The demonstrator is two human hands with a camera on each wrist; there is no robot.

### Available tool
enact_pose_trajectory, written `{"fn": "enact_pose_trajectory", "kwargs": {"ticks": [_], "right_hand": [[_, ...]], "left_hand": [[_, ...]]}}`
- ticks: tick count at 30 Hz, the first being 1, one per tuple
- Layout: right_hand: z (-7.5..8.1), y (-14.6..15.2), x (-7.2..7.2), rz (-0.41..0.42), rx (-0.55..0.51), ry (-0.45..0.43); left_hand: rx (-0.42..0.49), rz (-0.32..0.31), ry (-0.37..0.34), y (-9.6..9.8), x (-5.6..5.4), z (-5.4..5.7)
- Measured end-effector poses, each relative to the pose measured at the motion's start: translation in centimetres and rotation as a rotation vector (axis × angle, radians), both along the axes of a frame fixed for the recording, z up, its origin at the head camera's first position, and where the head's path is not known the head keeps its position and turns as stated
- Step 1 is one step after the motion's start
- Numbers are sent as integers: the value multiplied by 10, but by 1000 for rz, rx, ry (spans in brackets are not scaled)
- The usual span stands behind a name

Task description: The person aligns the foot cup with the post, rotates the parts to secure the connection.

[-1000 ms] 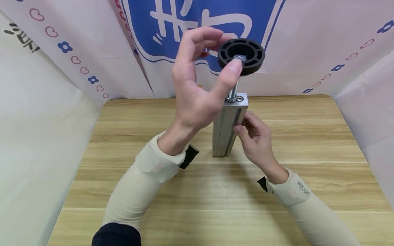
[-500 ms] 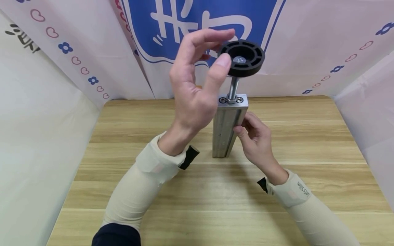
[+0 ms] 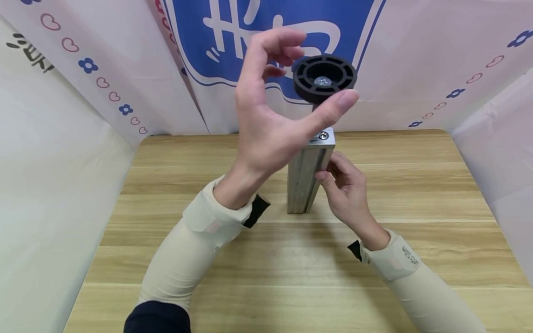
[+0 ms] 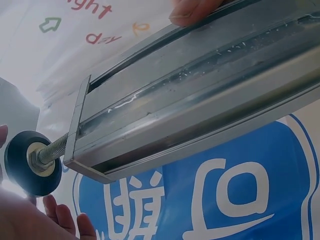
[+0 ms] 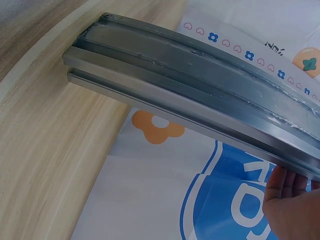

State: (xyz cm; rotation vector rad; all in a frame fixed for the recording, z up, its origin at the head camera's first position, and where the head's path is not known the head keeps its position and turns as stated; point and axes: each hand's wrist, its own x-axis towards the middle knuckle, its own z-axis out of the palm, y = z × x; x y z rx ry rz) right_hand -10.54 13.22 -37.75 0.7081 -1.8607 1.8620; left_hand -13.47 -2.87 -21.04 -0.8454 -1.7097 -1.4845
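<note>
An aluminium profile (image 3: 304, 180) stands upright on the wooden table in the head view. From its end plate (image 3: 328, 140) rises a threaded stud (image 4: 54, 150), topped by a round black levelling foot (image 3: 325, 70) with a screw head at its centre. My left hand (image 3: 266, 127) is around the foot, its thumb stretched along the near edge and its fingers loosely bent to the left, apart from the rim. Lower down, my right hand (image 3: 349, 192) grips the profile's right side between thumb and fingers. In the right wrist view, the profile's lower end meets the table.
The wooden table (image 3: 175, 194) runs back to a white wall sheet (image 3: 399, 60) with a blue printed sign (image 3: 233, 14) close behind the foot. More white sheeting (image 3: 46, 162) encloses the left and right sides.
My left thumb has swung from the foot's middle off to its left, then across to its near right edge; the fingers shifted too. The right hand and profile stay put.
</note>
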Motion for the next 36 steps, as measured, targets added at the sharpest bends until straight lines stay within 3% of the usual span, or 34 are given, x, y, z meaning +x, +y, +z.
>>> {"fn": "enact_pose_trajectory", "kwargs": {"ticks": [9,18,23,28,36], "right_hand": [[1,-1,1,0,-3,8],[1,-1,0,-7,-11,9],[0,-1,0,-11,-9,12],[1,-1,0,-9,-13,11],[-1,-1,-1,-2,-22,10]], "left_hand": [[17,-29,-2,0,-1,-1],[51,-159,27,0,-2,-2],[48,-200,13,0,-2,-3],[40,-178,4,-2,-2,-5],[32,-81,-22,1,1,-4]]}}
